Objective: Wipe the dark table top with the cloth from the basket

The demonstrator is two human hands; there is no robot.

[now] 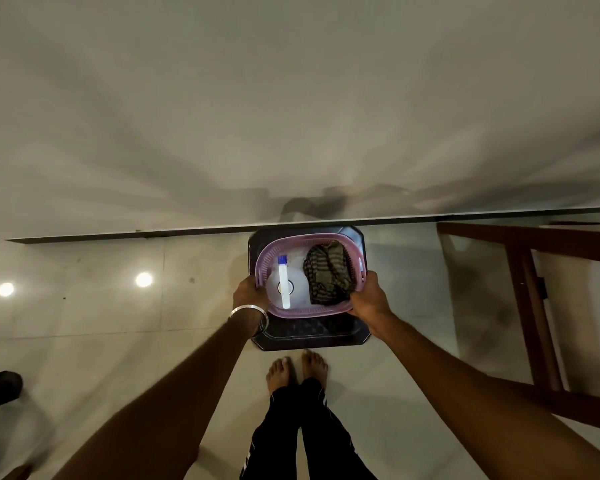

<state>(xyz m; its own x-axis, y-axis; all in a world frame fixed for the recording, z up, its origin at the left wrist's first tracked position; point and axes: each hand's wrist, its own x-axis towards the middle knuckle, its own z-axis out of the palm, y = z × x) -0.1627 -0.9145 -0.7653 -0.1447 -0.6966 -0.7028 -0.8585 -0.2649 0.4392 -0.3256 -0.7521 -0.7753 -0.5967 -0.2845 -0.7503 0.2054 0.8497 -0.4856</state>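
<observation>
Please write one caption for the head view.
Both hands hold the pink basket above the dark table.

There is one view only, from a wide-angle camera worn on the person's head. It faces almost straight down and slightly forward, so the person's own legs and bare feet (297, 372) stand at the lower centre of the frame and both forearms run in from the lower corners toward the middle. The hands meet at the pink basket (309, 275) just below the frame's centre, at arm's length from the lens. The wall fills the whole upper half, its base crossing the frame as a slanted line. Straight lines bend toward the edges. A wooden frame (530, 289) sits at the right edge. No second view shares the scene.
</observation>
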